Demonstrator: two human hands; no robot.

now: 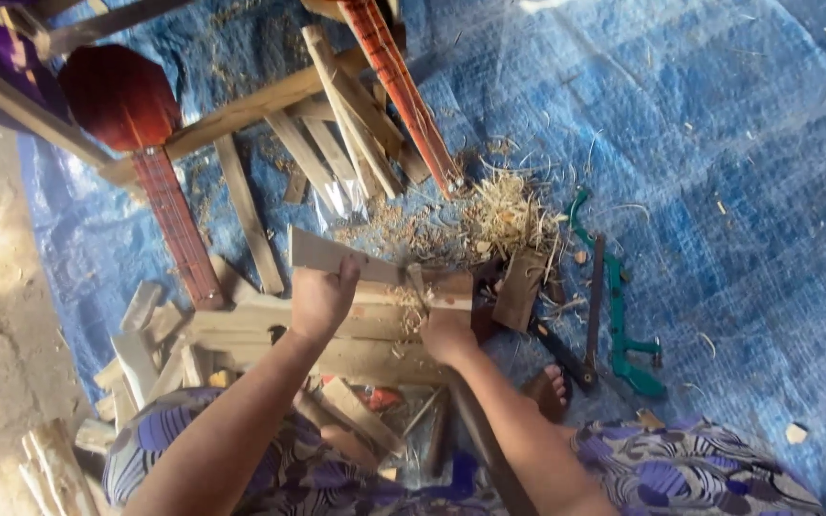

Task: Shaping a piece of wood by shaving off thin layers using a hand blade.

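The wooden slat (375, 272), which looks thin, stiff, light and likely splintery, lies across stacked boards (336, 354), its far end clamped under the left hand (322, 298), while the right hand (446, 334), just beside, is closed on a blade (417, 283) at its edge.

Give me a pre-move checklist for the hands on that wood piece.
1. Left hand grips the flat wood piece: ok.
2. Right hand holds a tool at the piece: cannot tell, the tool is hidden.
3. Piece rests on the stacked planks: ok.
4. Bare foot apart from the hands: ok, but close to the green frame saw.
5. Shavings off the work spot: not ok, some lie by the right hand.
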